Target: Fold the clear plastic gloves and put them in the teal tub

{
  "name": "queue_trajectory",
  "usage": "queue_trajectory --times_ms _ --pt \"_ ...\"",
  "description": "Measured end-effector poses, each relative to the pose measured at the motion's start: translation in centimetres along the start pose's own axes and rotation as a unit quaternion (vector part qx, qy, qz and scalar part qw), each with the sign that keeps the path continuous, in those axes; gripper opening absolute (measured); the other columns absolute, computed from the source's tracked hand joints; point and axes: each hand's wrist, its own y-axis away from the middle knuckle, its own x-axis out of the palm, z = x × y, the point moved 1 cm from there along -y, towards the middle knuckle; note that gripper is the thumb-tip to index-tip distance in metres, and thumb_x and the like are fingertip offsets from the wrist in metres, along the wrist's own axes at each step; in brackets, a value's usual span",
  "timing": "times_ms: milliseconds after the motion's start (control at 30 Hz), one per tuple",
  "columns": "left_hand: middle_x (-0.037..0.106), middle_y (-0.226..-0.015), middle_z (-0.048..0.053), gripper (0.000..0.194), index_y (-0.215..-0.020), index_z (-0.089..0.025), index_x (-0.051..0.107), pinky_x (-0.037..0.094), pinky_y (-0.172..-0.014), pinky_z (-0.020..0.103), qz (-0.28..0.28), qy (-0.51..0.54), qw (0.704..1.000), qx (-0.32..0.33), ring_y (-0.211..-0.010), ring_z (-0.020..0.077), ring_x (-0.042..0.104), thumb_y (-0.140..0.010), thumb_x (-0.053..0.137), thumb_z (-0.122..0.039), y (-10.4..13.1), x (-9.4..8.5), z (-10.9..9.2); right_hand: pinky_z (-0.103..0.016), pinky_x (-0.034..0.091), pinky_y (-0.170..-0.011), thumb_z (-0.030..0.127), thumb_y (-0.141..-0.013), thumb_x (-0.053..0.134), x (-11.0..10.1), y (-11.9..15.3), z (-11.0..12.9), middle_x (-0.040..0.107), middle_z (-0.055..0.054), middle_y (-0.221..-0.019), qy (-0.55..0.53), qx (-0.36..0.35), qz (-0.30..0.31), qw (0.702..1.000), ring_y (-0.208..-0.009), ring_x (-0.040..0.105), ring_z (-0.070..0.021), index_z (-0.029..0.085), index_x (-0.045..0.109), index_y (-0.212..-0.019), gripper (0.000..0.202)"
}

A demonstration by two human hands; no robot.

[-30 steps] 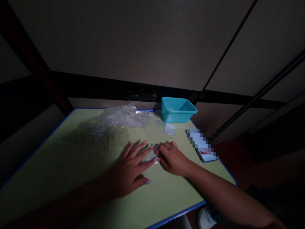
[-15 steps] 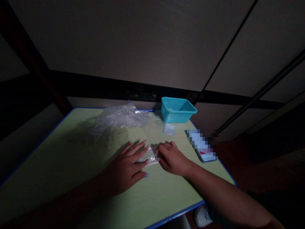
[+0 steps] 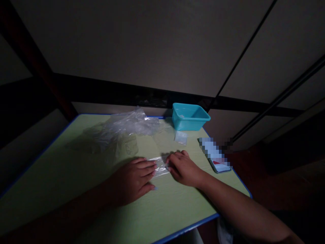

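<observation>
A clear plastic bag (image 3: 160, 166) lies flat on the table between my hands. My left hand (image 3: 137, 179) rests palm down on its left part, fingers stretched out and the thumb a little apart. At the bag's right end, my right hand (image 3: 181, 167) has its fingers curled and pinched on the edge of the plastic. Beyond the hands, a small folded clear packet (image 3: 180, 137) lies in front of a turquoise plastic basket (image 3: 191, 124). To the left sits a loose heap of crumpled clear plastic bags (image 3: 127, 125).
A phone (image 3: 220, 166) with a lit, partly blurred screen lies at the table's right edge. The pale green table (image 3: 162, 210) has a blue rim. Behind it stands a panelled cabinet front (image 3: 142, 44). The light is dim.
My left hand's fingers have drawn closer together, and the hand has shifted slightly back and left on the plastic bag. My right hand stays in place.
</observation>
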Motion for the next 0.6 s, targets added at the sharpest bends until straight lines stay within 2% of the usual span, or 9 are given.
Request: queue_trajectory --times_ms 300,600 --pt "0.072 -0.113 0.004 0.025 -0.110 -0.021 0.068 0.046 -0.096 0.041 0.006 0.024 1.000 -0.001 -0.106 0.0225 0.066 -0.091 0.055 -0.029 0.1 0.0 0.6 -0.035 0.028 -0.079 0.010 -0.079 0.049 -0.2 0.0 -0.1 0.062 -0.006 -0.091 -0.005 -0.007 0.002 1.000 -0.089 0.055 -0.0216 0.019 0.049 -0.101 0.024" --pt "0.071 -0.114 0.004 0.025 -0.109 -0.021 0.068 0.049 -0.091 0.039 0.005 0.016 1.000 0.004 -0.103 0.0217 0.067 -0.092 0.053 -0.030 0.0 -0.1 0.6 -0.035 0.028 -0.081 0.010 -0.079 0.052 -1.3 0.5 -0.8 0.063 -0.007 -0.097 -0.023 0.025 0.001 0.999 -0.096 0.052 -0.0230 0.019 0.051 -0.102 0.025"
